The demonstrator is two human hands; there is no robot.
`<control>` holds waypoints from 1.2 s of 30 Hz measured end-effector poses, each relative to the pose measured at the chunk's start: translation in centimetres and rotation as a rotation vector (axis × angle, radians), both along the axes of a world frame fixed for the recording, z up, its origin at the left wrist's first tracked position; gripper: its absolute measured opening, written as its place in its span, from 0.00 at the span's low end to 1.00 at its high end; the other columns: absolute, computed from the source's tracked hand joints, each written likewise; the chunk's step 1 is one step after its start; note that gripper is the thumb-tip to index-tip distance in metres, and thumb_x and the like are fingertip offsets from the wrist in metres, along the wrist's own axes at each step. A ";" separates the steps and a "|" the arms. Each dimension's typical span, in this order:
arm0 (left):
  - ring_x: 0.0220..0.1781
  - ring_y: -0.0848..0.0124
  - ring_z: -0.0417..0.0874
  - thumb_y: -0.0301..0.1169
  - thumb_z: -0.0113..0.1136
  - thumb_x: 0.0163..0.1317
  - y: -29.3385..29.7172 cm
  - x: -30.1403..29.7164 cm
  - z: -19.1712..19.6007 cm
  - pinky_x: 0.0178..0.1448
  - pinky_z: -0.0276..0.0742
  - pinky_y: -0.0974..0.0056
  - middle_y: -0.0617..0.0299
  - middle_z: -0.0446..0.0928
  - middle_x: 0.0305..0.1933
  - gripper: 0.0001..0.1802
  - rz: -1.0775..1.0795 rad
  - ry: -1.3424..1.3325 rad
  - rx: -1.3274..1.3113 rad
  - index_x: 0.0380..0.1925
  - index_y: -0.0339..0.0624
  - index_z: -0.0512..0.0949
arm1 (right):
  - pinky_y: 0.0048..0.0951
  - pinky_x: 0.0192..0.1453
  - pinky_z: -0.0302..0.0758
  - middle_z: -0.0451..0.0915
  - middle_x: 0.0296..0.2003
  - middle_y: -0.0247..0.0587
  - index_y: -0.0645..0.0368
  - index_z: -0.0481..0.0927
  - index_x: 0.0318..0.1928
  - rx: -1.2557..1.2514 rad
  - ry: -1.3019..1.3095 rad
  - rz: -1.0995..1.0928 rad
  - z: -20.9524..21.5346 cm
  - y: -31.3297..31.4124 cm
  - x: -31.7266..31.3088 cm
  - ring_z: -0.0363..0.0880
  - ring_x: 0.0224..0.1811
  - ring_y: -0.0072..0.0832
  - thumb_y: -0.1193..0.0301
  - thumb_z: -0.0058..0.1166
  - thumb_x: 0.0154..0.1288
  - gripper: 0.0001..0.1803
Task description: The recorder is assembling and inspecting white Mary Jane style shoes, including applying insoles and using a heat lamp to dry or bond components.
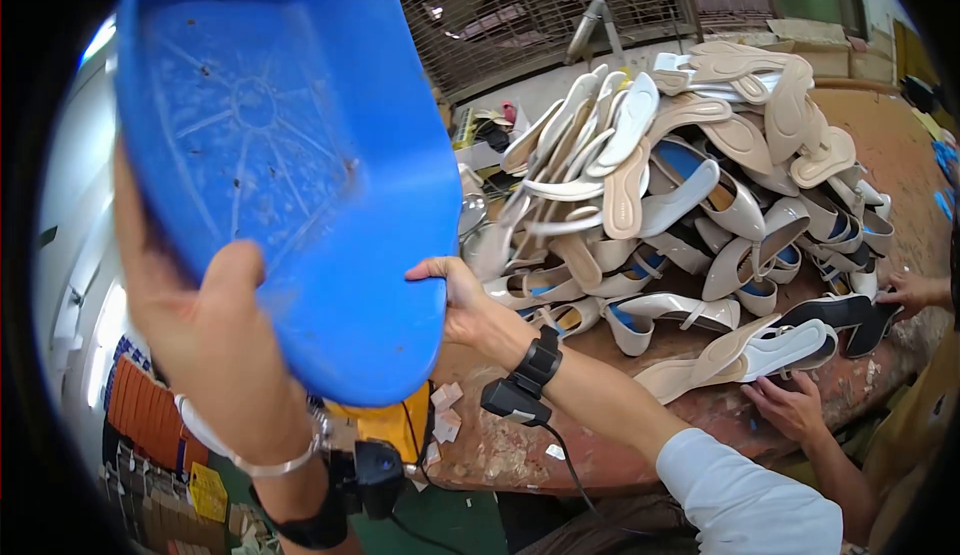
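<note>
My left hand (205, 315) and my right hand (465, 300) grip a blue plastic basin (375, 295) by its rim. It is raised and tilted, and the part of its inside in view holds only dirt specks. Beyond my right hand, beige and white insoles (625, 185) lie in a heap on top of cream strapped shoes (740, 265). Several insoles (500, 240) beside the basin are smeared by motion.
A co-worker's hand (790, 405) touches white and beige insoles at the table's near right; their other hand (910, 290) is at a black shoe part (870, 325). The worn table (600, 425) has paper scraps. A wire mesh (520, 5) stands behind. Wrist devices with cables hang from my arms.
</note>
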State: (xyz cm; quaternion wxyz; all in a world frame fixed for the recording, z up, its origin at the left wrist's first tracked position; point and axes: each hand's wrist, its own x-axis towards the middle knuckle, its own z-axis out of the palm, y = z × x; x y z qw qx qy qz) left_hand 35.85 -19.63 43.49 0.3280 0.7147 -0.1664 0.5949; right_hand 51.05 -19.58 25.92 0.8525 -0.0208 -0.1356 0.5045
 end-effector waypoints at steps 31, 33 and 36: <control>0.63 0.49 0.68 0.45 0.58 0.61 7.6 -44.9 -60.2 0.67 0.66 0.52 0.45 0.65 0.66 0.35 0.279 0.688 -1.978 0.62 0.35 0.64 | 0.41 0.51 0.78 0.83 0.48 0.54 0.61 0.78 0.56 -0.779 -1.682 0.121 -17.3 -5.8 -23.7 0.83 0.47 0.46 0.60 0.57 0.63 0.24; 0.65 0.50 0.67 0.46 0.57 0.62 9.5 -45.1 -62.8 0.68 0.65 0.53 0.46 0.64 0.67 0.36 0.244 0.793 -2.019 0.64 0.34 0.62 | 0.44 0.50 0.78 0.83 0.45 0.56 0.56 0.79 0.55 -1.177 -1.884 -0.221 -17.7 -10.2 -21.6 0.83 0.45 0.49 0.62 0.56 0.62 0.22; 0.67 0.51 0.65 0.48 0.56 0.64 12.2 -46.4 -65.8 0.70 0.64 0.54 0.47 0.62 0.69 0.39 0.246 0.901 -2.072 0.66 0.32 0.59 | 0.42 0.48 0.79 0.84 0.40 0.53 0.56 0.80 0.54 -1.650 -1.645 -0.521 -18.7 -15.9 -21.8 0.83 0.43 0.49 0.68 0.58 0.59 0.21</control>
